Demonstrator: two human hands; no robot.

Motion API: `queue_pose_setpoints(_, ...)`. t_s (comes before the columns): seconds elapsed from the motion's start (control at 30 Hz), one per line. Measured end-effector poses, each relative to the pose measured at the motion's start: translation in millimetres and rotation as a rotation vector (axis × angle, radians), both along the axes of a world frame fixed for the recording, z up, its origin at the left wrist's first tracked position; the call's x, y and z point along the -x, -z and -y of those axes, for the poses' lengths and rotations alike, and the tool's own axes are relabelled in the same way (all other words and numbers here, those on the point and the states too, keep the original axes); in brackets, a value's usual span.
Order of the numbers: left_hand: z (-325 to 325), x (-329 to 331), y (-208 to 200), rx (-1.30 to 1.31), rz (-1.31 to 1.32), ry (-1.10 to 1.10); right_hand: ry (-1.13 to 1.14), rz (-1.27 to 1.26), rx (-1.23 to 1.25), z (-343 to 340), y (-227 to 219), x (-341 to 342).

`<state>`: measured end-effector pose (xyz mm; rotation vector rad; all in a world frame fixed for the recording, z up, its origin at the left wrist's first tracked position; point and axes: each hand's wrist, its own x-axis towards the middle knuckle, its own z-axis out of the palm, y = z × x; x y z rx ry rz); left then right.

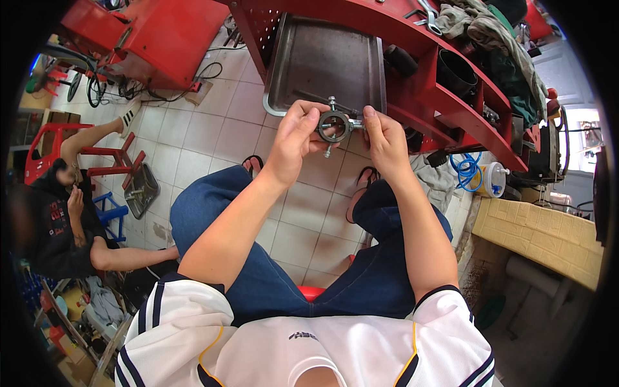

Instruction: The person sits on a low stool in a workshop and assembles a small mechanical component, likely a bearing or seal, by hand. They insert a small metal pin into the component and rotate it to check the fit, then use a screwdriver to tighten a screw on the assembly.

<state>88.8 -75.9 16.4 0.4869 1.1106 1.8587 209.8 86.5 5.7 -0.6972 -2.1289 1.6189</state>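
Between my hands, above the floor and close to a metal tray's near edge, is a round dark metal ring (335, 138) with bolts sticking out of its sides. My left hand (291, 140) grips the ring's left side, thumb on top and fingers curled beneath. On the other side, my right hand (387, 143) pinches the end of the metal stem (355, 124) that juts from the ring. Small metal parts show inside the ring, too small to make out. The fingertips under the ring are partly hidden.
The dark metal tray (325, 55) sits beyond my hands, beside a red workbench (422, 97). A wrench (431, 18) and rags (480, 32) lie on the bench. At left sits another person (55, 226) near a red stool (119, 161). A blue hose (465, 173) hangs by a white bucket (495, 179).
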Motion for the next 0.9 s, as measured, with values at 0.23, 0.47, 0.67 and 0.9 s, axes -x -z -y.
queue_pose_setpoints(0.23, 3.2, 6.5, -1.2, 0.009, 0.014, -0.021, -0.067, -0.056, 0.043, -0.2, -9.6, -4.3)
queue_pose_setpoints(0.47, 3.2, 6.5, -4.8, 0.027, 0.001, -0.043, -0.154, -0.074, -0.266, -1.7, -21.6, -9.4)
queue_pose_setpoints(0.67, 2.9, 4.4, -6.7, 0.054, -0.067, -0.029, -0.12, 0.114, 0.129, -0.3, -18.7, -11.7)
queue_pose_setpoints(0.9, 2.4, 4.2, -6.1, 0.056, -0.069, -0.047, -0.062, -0.136, -0.164, 6.3, -9.8, -4.1)
